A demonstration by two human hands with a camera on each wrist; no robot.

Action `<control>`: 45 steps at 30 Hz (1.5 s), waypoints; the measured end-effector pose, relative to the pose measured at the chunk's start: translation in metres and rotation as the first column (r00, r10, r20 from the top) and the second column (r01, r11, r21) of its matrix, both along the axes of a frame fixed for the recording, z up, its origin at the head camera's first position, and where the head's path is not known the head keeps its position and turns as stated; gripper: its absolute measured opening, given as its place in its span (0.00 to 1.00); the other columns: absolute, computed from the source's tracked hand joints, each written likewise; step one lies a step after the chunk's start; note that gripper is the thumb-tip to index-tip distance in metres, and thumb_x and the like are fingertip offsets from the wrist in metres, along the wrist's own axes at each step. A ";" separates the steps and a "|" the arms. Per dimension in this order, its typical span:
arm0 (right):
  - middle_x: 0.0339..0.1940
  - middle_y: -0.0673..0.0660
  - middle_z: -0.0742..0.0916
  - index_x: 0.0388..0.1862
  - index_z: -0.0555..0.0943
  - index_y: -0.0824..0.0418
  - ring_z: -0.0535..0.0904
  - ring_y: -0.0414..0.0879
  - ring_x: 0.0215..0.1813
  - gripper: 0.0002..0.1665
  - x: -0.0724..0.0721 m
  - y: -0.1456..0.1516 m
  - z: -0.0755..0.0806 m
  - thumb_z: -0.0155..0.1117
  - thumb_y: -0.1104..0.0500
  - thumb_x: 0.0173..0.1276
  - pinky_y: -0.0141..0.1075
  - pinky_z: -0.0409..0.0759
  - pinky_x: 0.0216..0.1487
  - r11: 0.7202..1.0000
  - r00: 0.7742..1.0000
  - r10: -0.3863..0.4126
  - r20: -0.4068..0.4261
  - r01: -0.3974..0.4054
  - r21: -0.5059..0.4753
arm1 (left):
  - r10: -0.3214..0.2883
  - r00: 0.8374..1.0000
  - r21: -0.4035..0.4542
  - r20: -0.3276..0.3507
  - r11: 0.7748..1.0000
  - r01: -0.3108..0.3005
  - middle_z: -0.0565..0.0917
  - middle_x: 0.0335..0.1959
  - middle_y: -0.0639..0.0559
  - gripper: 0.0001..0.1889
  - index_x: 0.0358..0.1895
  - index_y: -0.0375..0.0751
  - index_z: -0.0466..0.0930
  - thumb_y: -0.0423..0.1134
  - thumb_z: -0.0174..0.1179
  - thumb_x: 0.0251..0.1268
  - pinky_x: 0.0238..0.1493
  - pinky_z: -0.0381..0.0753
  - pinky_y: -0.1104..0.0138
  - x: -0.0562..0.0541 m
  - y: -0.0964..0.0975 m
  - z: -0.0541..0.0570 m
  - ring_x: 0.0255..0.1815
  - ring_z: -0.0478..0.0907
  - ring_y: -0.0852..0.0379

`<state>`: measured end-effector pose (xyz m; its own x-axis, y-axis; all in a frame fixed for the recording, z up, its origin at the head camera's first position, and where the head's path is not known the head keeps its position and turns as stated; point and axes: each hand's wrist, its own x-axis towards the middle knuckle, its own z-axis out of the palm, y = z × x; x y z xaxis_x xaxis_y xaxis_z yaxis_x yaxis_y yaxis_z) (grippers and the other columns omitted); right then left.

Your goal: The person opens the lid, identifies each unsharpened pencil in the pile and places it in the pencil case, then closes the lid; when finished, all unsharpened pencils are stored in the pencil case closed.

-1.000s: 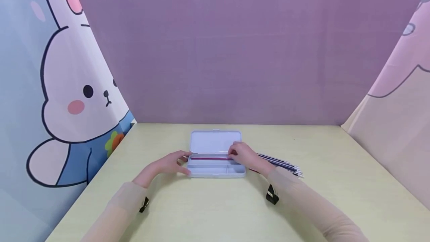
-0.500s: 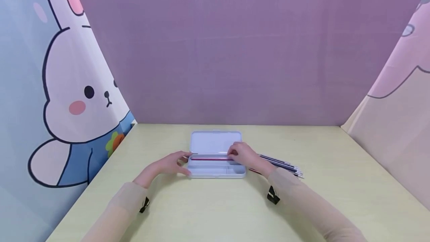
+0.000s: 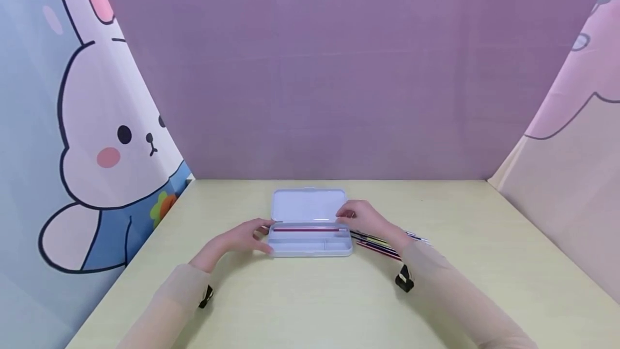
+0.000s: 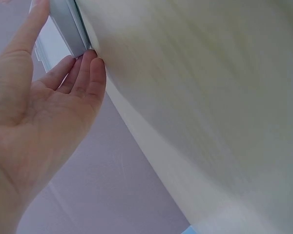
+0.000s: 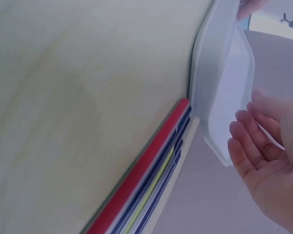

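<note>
A white pencil case (image 3: 296,241) lies on the table with its lid (image 3: 309,204) raised at the back. One red-striped pencil (image 3: 310,229) lies lengthwise in the long rear compartment. At the case's left end, my left hand (image 3: 242,237) holds it, thumb at the front corner and fingertips at the rear corner. My right hand (image 3: 365,218) hovers by the rear right corner, its fingers (image 5: 254,141) loosely bent and nothing between them. Under the right wrist lies a bundle of pencils (image 3: 380,248) with red, dark blue and yellow stripes, partly hidden by the forearm.
The front of the case has a long compartment and a small square one (image 3: 337,244) on the right. A pale wooden table (image 3: 300,300) carries everything. A purple cloth (image 3: 310,79) hangs behind it, with printed curtains at both sides.
My right hand has let go of the red-striped pencil and moved right, up off the case, uncovering the pencil's right end and the near ends of the bundle. My left hand stays put.
</note>
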<state>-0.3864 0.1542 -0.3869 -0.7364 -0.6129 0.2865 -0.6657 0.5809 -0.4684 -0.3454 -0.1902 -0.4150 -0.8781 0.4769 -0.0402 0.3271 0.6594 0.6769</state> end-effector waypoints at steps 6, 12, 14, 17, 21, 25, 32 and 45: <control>0.33 0.52 0.85 0.40 0.84 0.64 0.78 0.41 0.35 0.10 0.002 0.016 0.004 0.65 0.60 0.63 0.32 0.79 0.40 0.999 0.999 -0.048 0.006 0.048 -0.011 | 0.004 1.000 -0.016 -0.005 1.000 -0.004 0.71 0.61 0.37 0.42 0.67 0.31 0.62 0.45 0.71 0.50 0.57 0.74 0.52 0.001 0.000 0.000 0.58 0.72 0.42; 0.35 0.52 0.86 0.42 0.84 0.64 0.79 0.41 0.37 0.12 0.000 0.033 0.006 0.65 0.58 0.63 0.34 0.79 0.41 0.995 0.995 -0.104 0.003 0.104 -0.007 | -0.005 1.000 -0.021 -0.012 1.000 0.005 0.71 0.61 0.38 0.42 0.67 0.31 0.61 0.45 0.70 0.51 0.57 0.74 0.52 0.002 0.000 0.001 0.58 0.71 0.42; 0.36 0.51 0.86 0.43 0.83 0.64 0.79 0.41 0.37 0.12 0.000 0.039 0.006 0.64 0.58 0.63 0.34 0.80 0.41 0.993 0.993 -0.114 0.006 0.114 -0.005 | -0.006 1.000 -0.020 -0.012 1.000 0.006 0.71 0.61 0.38 0.42 0.67 0.31 0.61 0.45 0.70 0.51 0.58 0.74 0.53 0.002 0.000 0.000 0.58 0.71 0.42; 0.36 0.51 0.86 0.43 0.83 0.63 0.79 0.41 0.37 0.12 0.001 0.049 0.006 0.64 0.58 0.64 0.35 0.80 0.42 0.991 0.991 -0.132 0.013 0.132 -0.002 | -0.007 1.000 -0.021 -0.012 1.000 0.007 0.71 0.62 0.37 0.43 0.67 0.31 0.61 0.47 0.70 0.51 0.58 0.74 0.53 0.001 0.000 -0.001 0.58 0.71 0.42; 0.37 0.51 0.86 0.44 0.83 0.62 0.79 0.41 0.38 0.13 0.003 0.060 0.006 0.64 0.57 0.64 0.36 0.80 0.42 0.988 0.988 -0.152 0.026 0.152 0.001 | -0.005 1.000 -0.020 -0.012 1.000 0.004 0.71 0.62 0.38 0.43 0.68 0.31 0.61 0.47 0.70 0.51 0.58 0.74 0.53 0.001 -0.001 -0.002 0.58 0.71 0.42; 0.37 0.51 0.86 0.44 0.83 0.63 0.79 0.40 0.37 0.13 0.006 0.071 0.007 0.63 0.56 0.65 0.34 0.80 0.41 0.986 0.986 -0.165 0.036 0.165 0.008 | -0.006 1.000 -0.016 -0.008 1.000 0.006 0.71 0.62 0.38 0.43 0.68 0.31 0.61 0.47 0.70 0.51 0.58 0.74 0.53 0.002 -0.001 -0.002 0.58 0.71 0.42; 0.34 0.51 0.86 0.43 0.83 0.64 0.77 0.39 0.33 0.12 0.010 0.093 0.008 0.64 0.58 0.64 0.30 0.78 0.35 0.985 0.985 -0.170 0.034 0.170 0.023 | -0.010 1.000 -0.020 -0.008 1.000 0.010 0.71 0.62 0.37 0.43 0.68 0.31 0.61 0.48 0.69 0.52 0.58 0.74 0.53 0.003 -0.001 -0.001 0.58 0.71 0.42; 0.32 0.53 0.86 0.41 0.83 0.67 0.78 0.38 0.32 0.10 0.016 0.125 0.002 0.63 0.61 0.64 0.31 0.78 0.33 0.979 0.982 -0.189 0.019 0.188 0.074 | 0.018 1.000 -0.039 -0.010 0.999 -0.018 0.71 0.62 0.39 0.43 0.68 0.32 0.61 0.48 0.70 0.50 0.59 0.72 0.52 0.002 0.000 -0.001 0.58 0.71 0.43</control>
<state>-0.3705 0.2792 -0.3848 -0.8472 -0.4805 0.2267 -0.5294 0.7272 -0.4368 -0.3430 -0.1901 -0.4156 -0.8869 0.4593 -0.0501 0.3213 0.6911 0.6474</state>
